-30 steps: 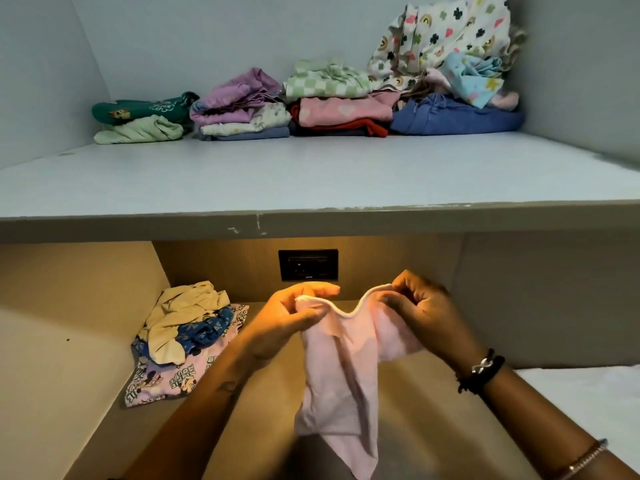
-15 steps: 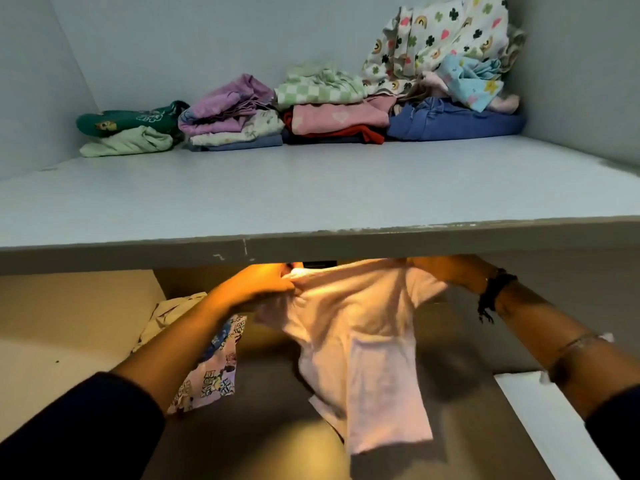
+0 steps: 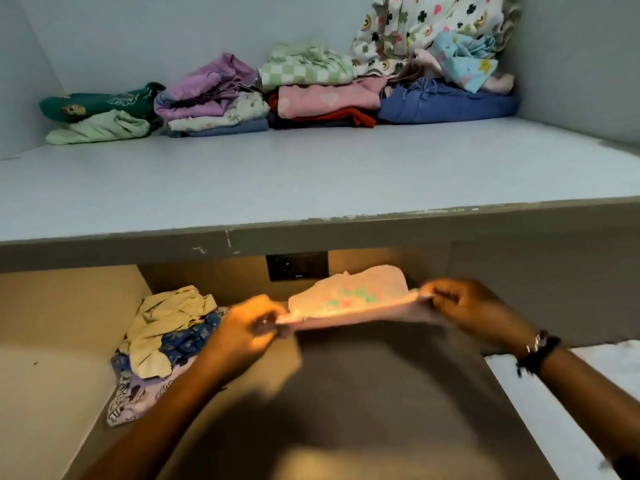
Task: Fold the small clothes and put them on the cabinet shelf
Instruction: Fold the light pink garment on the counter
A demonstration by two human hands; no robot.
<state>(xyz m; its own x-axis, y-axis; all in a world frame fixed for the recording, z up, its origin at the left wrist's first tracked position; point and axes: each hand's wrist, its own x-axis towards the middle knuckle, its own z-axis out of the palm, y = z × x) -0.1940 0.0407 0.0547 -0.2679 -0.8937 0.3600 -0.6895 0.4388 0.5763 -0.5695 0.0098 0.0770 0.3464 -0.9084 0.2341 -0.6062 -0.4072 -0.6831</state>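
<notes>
A small pale pink shirt [image 3: 349, 301] with a green and pink print is stretched out almost flat between my two hands, below the grey cabinet shelf [image 3: 311, 181]. My left hand [image 3: 247, 329] pinches its left edge, and my right hand [image 3: 464, 306] pinches the right edge. Both hands are motion-blurred. Several folded garments line the back of the shelf: a green stack [image 3: 100, 114], a purple stack [image 3: 211, 98], a checked and pink stack [image 3: 318, 88].
A loose patterned pile [image 3: 436, 39] on a blue garment fills the shelf's back right corner. On the lower surface at left lies an unfolded heap [image 3: 162, 341] of yellow, blue and printed clothes. A dark wall socket [image 3: 298, 266] sits behind. A white surface [image 3: 561, 410] lies at right.
The pink shirt hung down from my hands before; now it is swung up and stretched out horizontally. My hands have spread apart and come down below the shelf edge.
</notes>
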